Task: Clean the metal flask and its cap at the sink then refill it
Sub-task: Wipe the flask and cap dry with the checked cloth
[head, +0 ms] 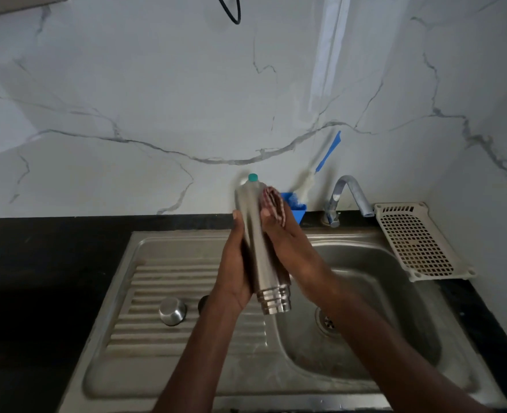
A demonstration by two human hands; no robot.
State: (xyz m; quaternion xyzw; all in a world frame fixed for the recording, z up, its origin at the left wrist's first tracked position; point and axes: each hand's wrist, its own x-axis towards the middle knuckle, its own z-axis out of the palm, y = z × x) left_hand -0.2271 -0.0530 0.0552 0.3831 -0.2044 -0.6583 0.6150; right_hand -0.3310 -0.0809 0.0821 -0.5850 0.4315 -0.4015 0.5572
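Observation:
The metal flask (256,242) is held tilted over the sink, its ribbed open mouth toward me and its base toward the wall. My left hand (234,269) grips its left side, thumb tip on the body. On the flask's right side, my right hand (288,242) holds a reddish striped scrub pad (273,204) against the upper part. The steel cap (172,310) lies on the drainboard of the sink (144,368), left of my left wrist. A small dark round thing (203,304) beside it is partly hidden by my arm.
The tap (352,195) stands at the back right with no water running. A blue holder (298,208) with a bottle brush (320,165) and a teal-capped bottle (252,177) sit behind the flask. A perforated plastic tray (419,242) leans at the right. The drain (328,321) is in the basin.

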